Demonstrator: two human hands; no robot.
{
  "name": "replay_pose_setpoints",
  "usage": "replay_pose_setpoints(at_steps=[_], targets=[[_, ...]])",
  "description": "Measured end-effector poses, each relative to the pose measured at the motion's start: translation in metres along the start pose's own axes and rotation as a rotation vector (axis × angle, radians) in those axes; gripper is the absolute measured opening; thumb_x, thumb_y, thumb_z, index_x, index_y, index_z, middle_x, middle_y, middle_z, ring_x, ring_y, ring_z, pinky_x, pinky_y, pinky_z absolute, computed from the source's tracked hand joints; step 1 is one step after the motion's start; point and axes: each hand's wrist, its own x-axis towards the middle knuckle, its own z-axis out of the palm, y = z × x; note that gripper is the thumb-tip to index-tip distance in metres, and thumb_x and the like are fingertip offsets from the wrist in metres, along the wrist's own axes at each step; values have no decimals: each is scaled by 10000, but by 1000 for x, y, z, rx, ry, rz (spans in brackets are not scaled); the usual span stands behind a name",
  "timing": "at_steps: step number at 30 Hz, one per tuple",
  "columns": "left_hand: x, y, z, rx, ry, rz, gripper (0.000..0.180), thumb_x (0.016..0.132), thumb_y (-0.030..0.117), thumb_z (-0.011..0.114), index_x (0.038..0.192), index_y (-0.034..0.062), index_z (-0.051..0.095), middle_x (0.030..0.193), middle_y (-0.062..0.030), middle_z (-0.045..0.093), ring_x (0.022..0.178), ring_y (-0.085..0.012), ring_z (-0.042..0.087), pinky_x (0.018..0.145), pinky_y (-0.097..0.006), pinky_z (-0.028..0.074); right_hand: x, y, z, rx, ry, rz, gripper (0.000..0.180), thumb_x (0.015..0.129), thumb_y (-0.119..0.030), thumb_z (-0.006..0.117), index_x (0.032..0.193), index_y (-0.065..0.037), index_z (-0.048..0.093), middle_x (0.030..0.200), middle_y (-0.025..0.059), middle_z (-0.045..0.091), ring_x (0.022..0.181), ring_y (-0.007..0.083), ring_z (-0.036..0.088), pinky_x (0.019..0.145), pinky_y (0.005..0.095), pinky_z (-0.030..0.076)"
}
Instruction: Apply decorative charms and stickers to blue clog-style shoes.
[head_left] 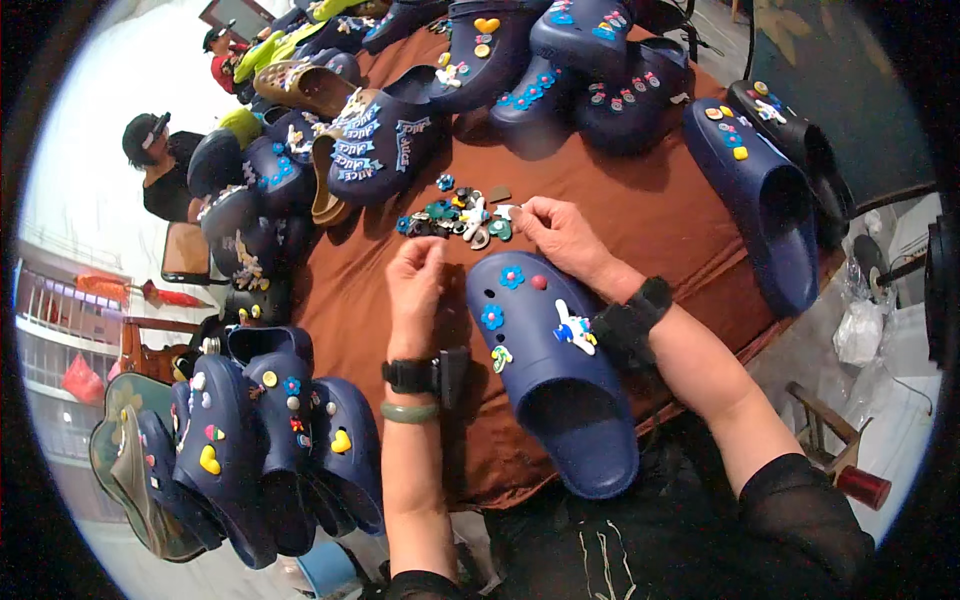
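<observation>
A navy blue clog [540,370] lies on the brown cloth before me, its toe pointing away. Blue flower charms [512,277], a red round charm [539,283], a green charm [501,358] and a white figure charm [574,329] sit on its upper. Beyond the toe is a small heap of loose shoe charms [470,215]. My right hand [562,236] pinches at the heap's right edge, beside a small white piece; what it grips is too small to make out. Left of the toe, my left hand [415,275] is closed with curled fingers, its contents hidden.
Decorated navy clogs [215,450] stand at the left, with more clogs [385,150] along the far side. Another navy clog [755,190] and a black one [800,150] lie at the right. A wooden stool [825,430] is on the floor; people [165,160] appear far left.
</observation>
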Motion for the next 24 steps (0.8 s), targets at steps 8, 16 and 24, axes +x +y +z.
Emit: replay_pose_setpoints(at_steps=[8,16,24], targets=[[44,6,-8,445,-84,-41,203,786,130,721,948,15,680,817,-59,639,717,-143,581,657,-267,458,-1,-1,5,-132,-5,-49,303,945,-267,575,780,-14,596,704,-31,454,639,56,403,561,251,353],[43,-9,5,655,-74,401,241,747,136,735,963,45,676,933,-123,568,911,-281,573,775,-358,458,1,3,7,-100,9,-99,305,904,-302,588,792,-25,650,630,86,578,588,178,538,568,359,427],[7,18,15,156,-26,259,182,956,182,524,954,21,609,783,-11,543,717,-116,538,635,-255,438,0,5,-1,-122,-23,-52,291,936,-267,588,795,-13,612,701,-23,482,644,61,429,565,250,367]])
